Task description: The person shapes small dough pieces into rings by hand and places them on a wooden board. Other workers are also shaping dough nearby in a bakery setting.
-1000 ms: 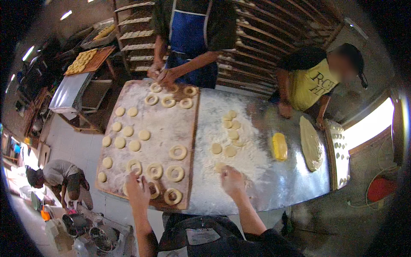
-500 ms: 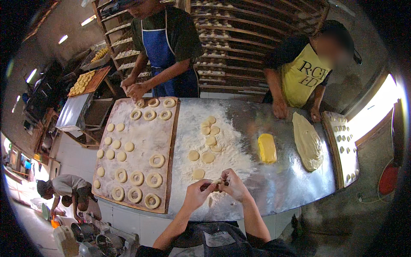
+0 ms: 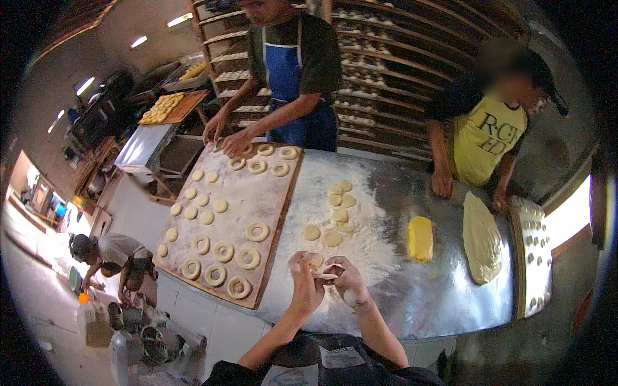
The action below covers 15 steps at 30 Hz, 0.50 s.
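Note:
Above the near edge of the metal table, my left hand point(image 3: 306, 286) and my right hand point(image 3: 349, 284) pinch a small pale piece of dough point(image 3: 327, 276) between them. Fingers of both hands hide part of it. Just beyond my left fingertips, a dough round point(image 3: 316, 259) lies on the flour. Farther up the floured patch point(image 3: 367, 254) are several more flat dough rounds point(image 3: 332, 238), some overlapping. To the left, a floured wooden board point(image 3: 239, 186) carries dough rings point(image 3: 257, 231) at its near and far ends and small dough discs point(image 3: 207, 218) along its left side.
A yellow block point(image 3: 420, 239) and a flattened dough slab point(image 3: 483, 241) lie to the right. Beyond them stands a tray point(image 3: 534, 270) of small pieces. Two co-workers stand across the table point(image 3: 386, 309), before loaded racks point(image 3: 367, 83). Another person point(image 3: 119, 254) crouches at far left.
The view has shifted, moving the table contents rightward. My hands have turned, and the dough between them shows more. The blue-aproned co-worker's hands have spread apart over the board's far corner.

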### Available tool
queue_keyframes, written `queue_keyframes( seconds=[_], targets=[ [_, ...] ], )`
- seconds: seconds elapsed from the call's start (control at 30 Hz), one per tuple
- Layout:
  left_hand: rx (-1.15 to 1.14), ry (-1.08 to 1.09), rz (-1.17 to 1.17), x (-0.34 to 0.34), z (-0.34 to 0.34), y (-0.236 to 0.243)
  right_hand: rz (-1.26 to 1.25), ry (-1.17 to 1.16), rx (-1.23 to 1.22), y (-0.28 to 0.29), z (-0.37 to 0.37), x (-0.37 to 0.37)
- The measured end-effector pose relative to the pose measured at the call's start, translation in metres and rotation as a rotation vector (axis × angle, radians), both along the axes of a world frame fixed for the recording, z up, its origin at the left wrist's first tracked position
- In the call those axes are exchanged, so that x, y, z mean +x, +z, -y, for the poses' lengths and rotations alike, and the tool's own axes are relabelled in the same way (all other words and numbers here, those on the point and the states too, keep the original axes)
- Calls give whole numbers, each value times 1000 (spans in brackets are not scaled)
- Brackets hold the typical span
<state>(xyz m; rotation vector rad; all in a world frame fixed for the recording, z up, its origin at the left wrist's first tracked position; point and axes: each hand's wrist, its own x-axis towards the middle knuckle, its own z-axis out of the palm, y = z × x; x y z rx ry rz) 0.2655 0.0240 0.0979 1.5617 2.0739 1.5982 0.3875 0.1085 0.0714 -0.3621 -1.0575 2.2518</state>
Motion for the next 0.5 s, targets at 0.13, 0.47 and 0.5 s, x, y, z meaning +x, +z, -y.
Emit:
queue_keyframes(
  seconds=[0.13,0.47,0.5],
  targets=[
    [165,-401,940,-13,14,-13,129,-38,-106,8,7,-17],
    [51,224,93,-78,53,2,219,98,597,22,40,-120],
    [-129,154,721,-86,60,4,242,253,477,18,41,-126]
  ],
)
